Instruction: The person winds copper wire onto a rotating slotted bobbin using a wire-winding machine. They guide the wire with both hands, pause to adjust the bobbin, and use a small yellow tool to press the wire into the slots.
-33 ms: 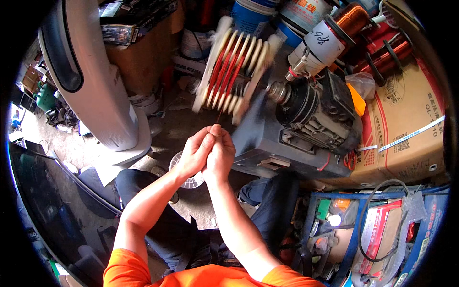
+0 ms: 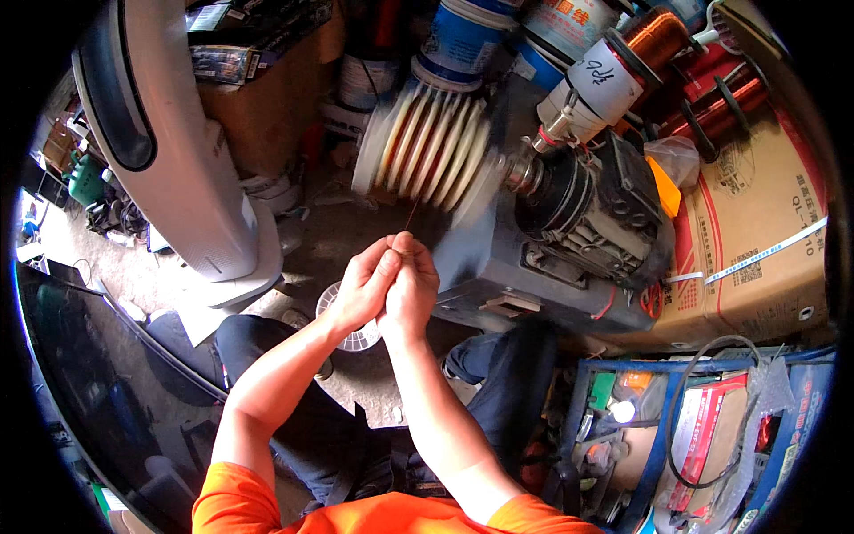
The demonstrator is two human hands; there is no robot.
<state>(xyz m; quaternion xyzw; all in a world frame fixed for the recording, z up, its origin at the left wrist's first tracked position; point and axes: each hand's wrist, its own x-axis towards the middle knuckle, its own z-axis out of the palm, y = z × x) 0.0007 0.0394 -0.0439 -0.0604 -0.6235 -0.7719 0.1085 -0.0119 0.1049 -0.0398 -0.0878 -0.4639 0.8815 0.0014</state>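
My left hand (image 2: 361,287) and my right hand (image 2: 413,292) are closed together, thumbs uppermost, in front of the machine. A thin copper-coloured wire (image 2: 413,217) runs from between my fingertips up to a ribbed winding former (image 2: 434,149). Both hands pinch this wire; its path below them is hidden. The pale former has several grooves with reddish wire in them, and its edges are smeared by spinning. It sits on the shaft of a dark winding machine (image 2: 480,307). Under my hands a round white grid (image 2: 360,336) shows partly.
Right of the former are a dark motor (image 2: 587,209) and copper wire spools (image 2: 654,40). A cardboard box (image 2: 756,240) stands beyond. A blue-framed crate (image 2: 576,392) of small parts is at lower right. A tall grey-white appliance (image 2: 178,151) stands left; blue-white buckets (image 2: 463,44) stand behind.
The former has turned to another angle, and its outer end pieces look different and blurred. My hands hold nearly the same place on the wire.
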